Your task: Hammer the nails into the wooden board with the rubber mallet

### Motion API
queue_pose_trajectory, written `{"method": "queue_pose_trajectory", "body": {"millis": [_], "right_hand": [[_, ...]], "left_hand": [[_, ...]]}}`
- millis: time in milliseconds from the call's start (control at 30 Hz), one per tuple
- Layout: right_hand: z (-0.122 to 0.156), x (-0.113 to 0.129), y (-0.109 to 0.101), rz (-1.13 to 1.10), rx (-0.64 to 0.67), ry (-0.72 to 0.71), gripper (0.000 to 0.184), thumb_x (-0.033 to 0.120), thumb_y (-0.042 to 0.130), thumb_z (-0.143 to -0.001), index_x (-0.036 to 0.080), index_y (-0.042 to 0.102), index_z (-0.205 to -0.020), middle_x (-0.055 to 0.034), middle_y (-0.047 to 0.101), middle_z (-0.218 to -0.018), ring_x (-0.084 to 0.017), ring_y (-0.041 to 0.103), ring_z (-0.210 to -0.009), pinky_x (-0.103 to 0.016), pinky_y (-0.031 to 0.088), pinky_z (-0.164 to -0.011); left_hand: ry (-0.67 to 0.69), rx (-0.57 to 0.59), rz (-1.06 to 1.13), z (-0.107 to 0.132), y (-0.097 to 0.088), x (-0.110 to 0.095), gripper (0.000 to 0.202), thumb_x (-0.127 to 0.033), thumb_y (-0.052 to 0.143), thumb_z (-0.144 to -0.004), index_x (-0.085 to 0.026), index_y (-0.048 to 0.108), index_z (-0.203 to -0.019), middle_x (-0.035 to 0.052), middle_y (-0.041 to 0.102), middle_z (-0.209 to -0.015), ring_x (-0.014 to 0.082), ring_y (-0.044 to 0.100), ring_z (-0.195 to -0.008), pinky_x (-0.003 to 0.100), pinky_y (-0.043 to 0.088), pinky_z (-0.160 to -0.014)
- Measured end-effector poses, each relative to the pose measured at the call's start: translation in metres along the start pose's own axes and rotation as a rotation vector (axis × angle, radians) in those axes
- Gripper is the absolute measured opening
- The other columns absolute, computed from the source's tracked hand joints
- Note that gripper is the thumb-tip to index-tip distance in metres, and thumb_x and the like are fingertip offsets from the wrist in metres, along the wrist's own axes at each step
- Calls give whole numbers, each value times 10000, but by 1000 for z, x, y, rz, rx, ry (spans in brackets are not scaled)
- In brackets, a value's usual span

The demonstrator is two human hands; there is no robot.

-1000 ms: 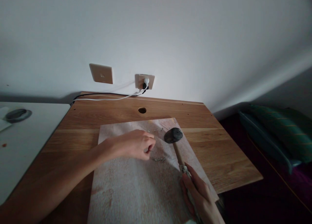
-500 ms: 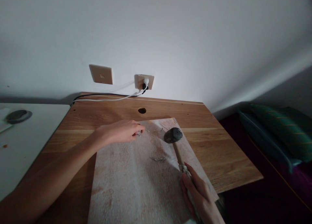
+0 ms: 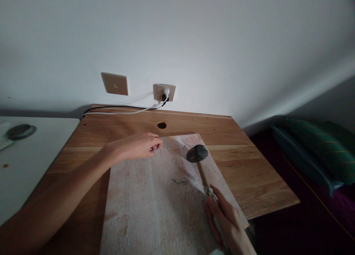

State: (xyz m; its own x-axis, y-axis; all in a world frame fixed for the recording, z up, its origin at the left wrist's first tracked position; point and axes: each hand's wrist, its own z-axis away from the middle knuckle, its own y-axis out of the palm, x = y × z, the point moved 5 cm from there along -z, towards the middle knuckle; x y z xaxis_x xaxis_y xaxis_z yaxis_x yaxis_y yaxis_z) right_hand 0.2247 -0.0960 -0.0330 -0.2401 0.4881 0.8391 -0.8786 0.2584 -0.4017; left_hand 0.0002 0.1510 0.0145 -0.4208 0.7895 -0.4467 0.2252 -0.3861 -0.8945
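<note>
Going left to right: the left hand [image 3: 141, 145], just left of frame center, is pinched around a tiny shiny metal piece [image 3: 155, 149], probably a nail but too small to be sure. That pinch sits by the far edge of the pale board [image 3: 133, 207]; can't tell if the piece touches it. Just right are some small metal bits [image 3: 169, 148], and lower, near frame center, a loose clump of nails [image 3: 181, 180]. Then the mallet [image 3: 203, 174]: its head is right of the pinch and a touch lower, with a clear gap, long axis slanting to the lower right, where the right hand [image 3: 226, 218] is wrapped round the handle. Left hand's way nearer the metal piece.
</note>
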Motion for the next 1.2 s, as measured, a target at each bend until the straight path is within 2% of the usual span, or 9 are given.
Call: {"method": "queue_pose_trajectory", "body": {"millis": [100,200,400,533,667,767,900,1100,1200], "right_hand": [[-1,-4,0,-47,-5,5,918,842,571,-917,104,553,-1462,118,469,-450,-83,372,-306,-165,322,-307],[-1,-2,0,-40,-6,-10,850,830,574,-923,127,596,-1399,109,490,-477,-78,384,-309,-162,329,-303],[-2,-2,0,-54,31,-6,893,835,570,-924,96,568,-1426,118,477,-428,-72,341,-299,-156,308,-305],[-3,-8,1,-102,31,20,957,858,598,-892,112,520,-1487,118,500,-476,-66,360,-297,-148,295,-300],[-2,-6,0,-87,17,0,906,853,589,-901,128,564,-1445,108,515,-492,-72,379,-296,-155,314,-293],[-1,-3,-1,-56,4,-15,859,843,577,-914,136,599,-1402,94,544,-513,-68,381,-293,-160,324,-293],[-2,-6,-1,-66,3,5,936,852,594,-896,136,534,-1496,98,550,-503,-63,369,-288,-150,311,-298],[-2,-12,0,-63,-11,53,945,855,601,-884,153,536,-1513,114,482,-454,-83,362,-279,-166,301,-296],[-1,-13,1,-100,-8,69,960,869,624,-856,172,535,-1510,100,521,-499,-76,368,-288,-162,287,-294]], "left_hand": [[2,12,-2,0,0,0,157,-46,590,-846,-193,646,-855,13,687,-867,156,602,-729,283,370,-682],[-10,22,17,-2,1,-2,143,-59,585,-860,-192,635,-846,10,686,-834,156,594,-708,288,361,-672],[33,-75,200,0,4,-6,86,-119,614,-897,-190,663,-895,7,718,-851,147,638,-734,274,415,-705],[67,-161,364,12,22,-8,66,-126,635,-891,-186,663,-900,-8,696,-821,123,611,-698,250,441,-683],[60,-254,439,26,44,-16,84,-130,640,-926,-187,671,-978,-14,685,-826,114,595,-685,239,459,-671],[103,-321,396,32,52,-24,86,-128,635,-962,-188,688,-992,8,701,-875,130,625,-751,246,481,-707],[219,-376,315,34,53,-30,113,-144,622,-1020,-183,718,-975,45,729,-940,164,663,-885,273,509,-800],[202,-374,342,30,54,-24,107,-157,656,-1024,-182,759,-1005,38,760,-942,153,697,-856,273,532,-807],[228,-380,309,29,55,-27,123,-160,648,-1029,-179,769,-1023,45,761,-948,156,697,-854,273,539,-803]]}}
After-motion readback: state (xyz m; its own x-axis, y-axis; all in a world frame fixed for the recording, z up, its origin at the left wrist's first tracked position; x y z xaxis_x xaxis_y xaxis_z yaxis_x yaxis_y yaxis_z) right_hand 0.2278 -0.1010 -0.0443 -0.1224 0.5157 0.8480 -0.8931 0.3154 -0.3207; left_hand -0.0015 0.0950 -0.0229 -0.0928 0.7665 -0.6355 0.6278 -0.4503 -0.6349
